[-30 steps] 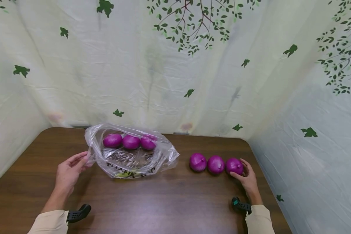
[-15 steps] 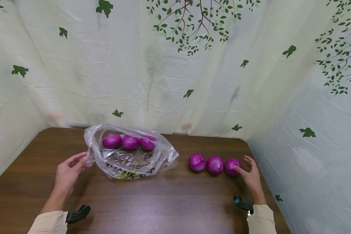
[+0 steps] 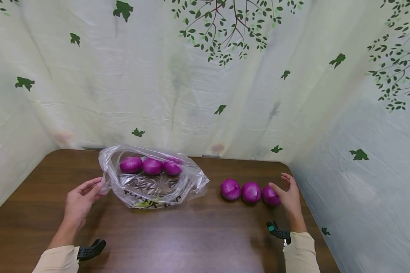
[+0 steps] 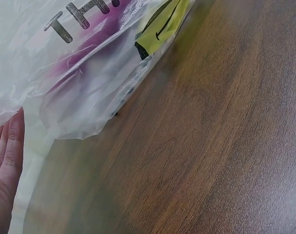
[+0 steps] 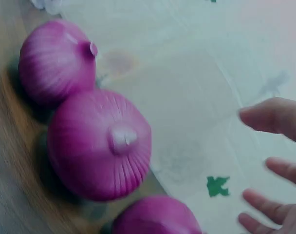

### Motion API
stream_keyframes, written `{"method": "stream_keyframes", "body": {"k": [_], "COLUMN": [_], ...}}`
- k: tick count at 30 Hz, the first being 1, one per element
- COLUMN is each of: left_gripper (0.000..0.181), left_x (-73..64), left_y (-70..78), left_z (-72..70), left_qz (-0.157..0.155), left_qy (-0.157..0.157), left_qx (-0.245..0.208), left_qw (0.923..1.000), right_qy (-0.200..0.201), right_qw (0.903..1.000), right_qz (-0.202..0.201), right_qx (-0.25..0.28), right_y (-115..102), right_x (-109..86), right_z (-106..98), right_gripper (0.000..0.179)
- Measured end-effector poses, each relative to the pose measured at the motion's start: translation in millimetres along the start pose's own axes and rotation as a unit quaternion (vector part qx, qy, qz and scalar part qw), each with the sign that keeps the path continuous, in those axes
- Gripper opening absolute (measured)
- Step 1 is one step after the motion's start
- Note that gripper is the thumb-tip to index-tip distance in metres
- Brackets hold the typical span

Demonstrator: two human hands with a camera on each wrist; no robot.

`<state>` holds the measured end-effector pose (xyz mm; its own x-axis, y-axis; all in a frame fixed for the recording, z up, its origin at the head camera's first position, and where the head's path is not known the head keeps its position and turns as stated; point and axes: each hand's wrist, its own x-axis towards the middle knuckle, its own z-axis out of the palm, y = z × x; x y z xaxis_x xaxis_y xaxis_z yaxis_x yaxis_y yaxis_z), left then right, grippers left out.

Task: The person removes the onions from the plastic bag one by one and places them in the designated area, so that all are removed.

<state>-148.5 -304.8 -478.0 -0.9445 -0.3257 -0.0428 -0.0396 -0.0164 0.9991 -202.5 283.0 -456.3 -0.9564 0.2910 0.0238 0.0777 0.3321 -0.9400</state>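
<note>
My left hand [image 3: 79,201] pinches the left edge of a clear plastic bag [image 3: 195,181], holding its mouth spread. Three purple onions [image 3: 152,166] lie in a row inside it. In the left wrist view, the bag's printed film [image 4: 84,114] hides the fingertips. To the right, three more purple onions [image 3: 251,192] sit side by side on the table. My right hand [image 3: 291,199] hovers by the rightmost onion [image 3: 270,196], partly covering it, with thumb and fingers apart and nothing between them. The right wrist view shows these fingers [image 5: 267,207] away from the onions.
The brown wooden table [image 3: 191,239] has rounded back corners. A pale curtain [image 3: 177,94] with a leaf print stands close behind it and along both sides. Black bands [image 3: 92,250] are on both wrists.
My right hand has let go of the rightmost onion and risen a little above it. That onion sits slightly further left, against its neighbour. The left hand and the bag stay still.
</note>
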Motion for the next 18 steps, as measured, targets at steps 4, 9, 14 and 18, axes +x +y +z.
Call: {"method": "stream_keyframes", "body": {"k": [4, 9, 14, 18], "left_gripper": [0.021, 0.024, 0.025, 0.024], "left_x": [1.0, 1.1, 0.5, 0.2], "left_y": [-0.6, -1.0, -0.3, -0.6], "left_z": [0.8, 1.3, 0.3, 0.2], "left_qz": [0.000, -0.009, -0.007, -0.008], "left_qy": [-0.004, -0.003, 0.001, 0.001], "left_qx": [0.001, 0.017, 0.022, 0.019], "left_qw": [1.0000, 0.9998, 0.9997, 0.9998], "right_qy": [0.021, 0.016, -0.004, -0.017], "right_qw": [0.9987, 0.9970, 0.9964, 0.9956], "right_qz": [-0.034, -0.068, -0.079, -0.087], "right_qx": [0.030, 0.032, 0.032, 0.030], "right_y": [-5.6, -11.3, -16.0, -21.1], "right_x": [1.3, 4.5, 6.1, 5.7], "right_z": [7.2, 16.9, 27.3, 35.2], "right_gripper": [0.069, 0.063, 0.061, 0.062]}}
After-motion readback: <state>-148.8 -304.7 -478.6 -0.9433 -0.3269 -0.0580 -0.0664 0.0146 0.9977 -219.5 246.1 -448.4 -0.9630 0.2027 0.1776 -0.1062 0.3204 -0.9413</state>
